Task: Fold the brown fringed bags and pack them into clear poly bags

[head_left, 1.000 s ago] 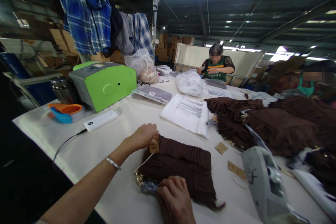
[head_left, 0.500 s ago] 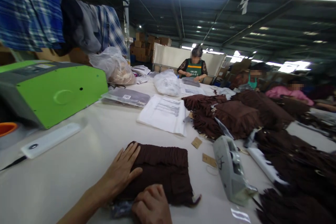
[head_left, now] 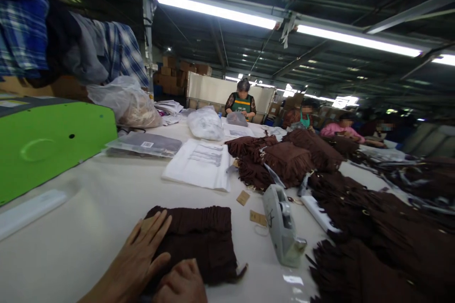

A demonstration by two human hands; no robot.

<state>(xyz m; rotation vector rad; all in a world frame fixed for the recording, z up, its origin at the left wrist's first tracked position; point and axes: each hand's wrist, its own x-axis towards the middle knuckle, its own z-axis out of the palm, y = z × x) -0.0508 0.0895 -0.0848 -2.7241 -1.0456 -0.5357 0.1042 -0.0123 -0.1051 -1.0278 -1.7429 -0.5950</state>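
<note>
A dark brown fabric piece lies flat on the white table before me, with a small cord end at its lower right corner. My left hand rests flat on its left side, fingers stretched out. Close by at the lower edge, my right hand has its fingers curled at the near edge of the fabric; whatever they may hold is hidden. Right of the fabric are two brown tags and a grey tape dispenser.
Fringed brown items are heaped on the right. Farther back lie white printed bags and a clear-bagged item. A green machine stands left. Several people, one a person in an apron, sit beyond.
The camera view has turned right, so the scene sits farther left. Both hands remain at the fabric, my right hand now lower in the picture.
</note>
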